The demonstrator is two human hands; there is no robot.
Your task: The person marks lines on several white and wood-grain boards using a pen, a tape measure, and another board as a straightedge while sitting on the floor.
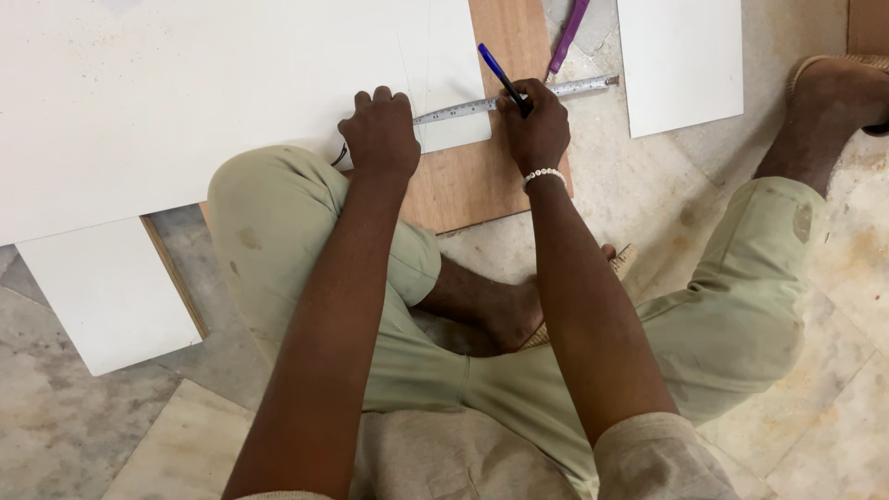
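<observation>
I sit on the floor with a large white board (pixel 185 93) across my left knee. A steel tape measure blade (pixel 463 108) lies stretched over the board's right end and past its edge. My left hand (pixel 380 134) is closed over the tape's body at the board's near edge and presses it down. My right hand (pixel 534 130) grips a blue pen (pixel 500 74), its tip at the tape near the board's right edge. A brown wooden board (pixel 472 176) lies under the white one.
A second white panel (pixel 681 60) lies at the upper right, a smaller white piece (pixel 106 292) at the lower left. A purple tool (pixel 567 37) rests beyond the wooden board. My legs and sandalled foot (pixel 833 88) fill the stone floor around me.
</observation>
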